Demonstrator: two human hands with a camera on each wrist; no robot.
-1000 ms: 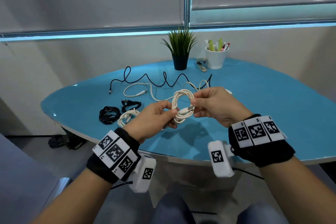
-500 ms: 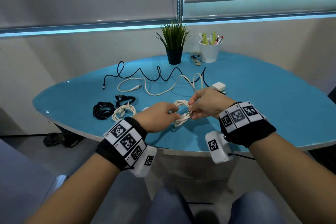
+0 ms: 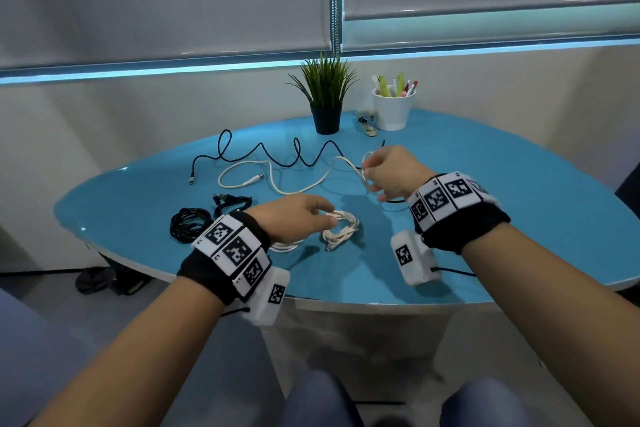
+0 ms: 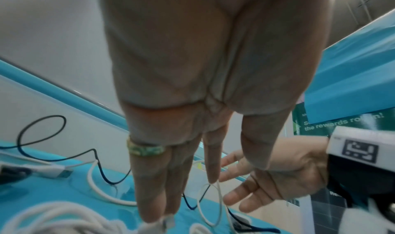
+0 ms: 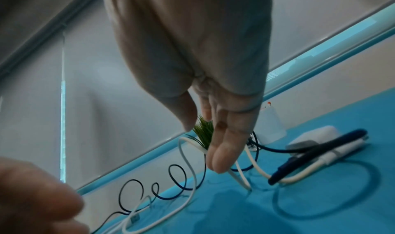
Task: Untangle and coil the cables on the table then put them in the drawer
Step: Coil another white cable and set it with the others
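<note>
Inspector A: Where do the cables lie?

Inspector B: On the blue table [image 3: 519, 191]. A white coil [image 3: 341, 227] sits near the front edge under the left hand [image 3: 294, 218]; two black bundles [image 3: 188, 224] lie to its left. Farther back a loose white cable [image 3: 277, 180] snakes across the top, crossing a wavy dark cable [image 3: 301, 156]. No drawer is in view.

Inspector A: State of the hands?

Inspector B: The left hand hovers over the white coil with its fingers [image 4: 153, 187] straight and relaxed — it holds nothing, though the fingertips appear to be at or just above the coil. The right hand [image 3: 391, 172] is raised over the table's middle, its fingers [image 5: 222, 153] pinching a loop of the loose white cable.

Inspector A: Handling?

Inspector B: Judged light, limp and smooth-jacketed. It will sag and slide through a slack pinch, and it keeps its kinks. Where it crosses the dark cable it may drag that one along. Best taken near the plug [image 3: 254, 179], then fed loop by loop.

Inspector A: Pose?

Inspector B: Both forearms reach forward, palms down; the right wrist is held higher and farther out than the left.
</note>
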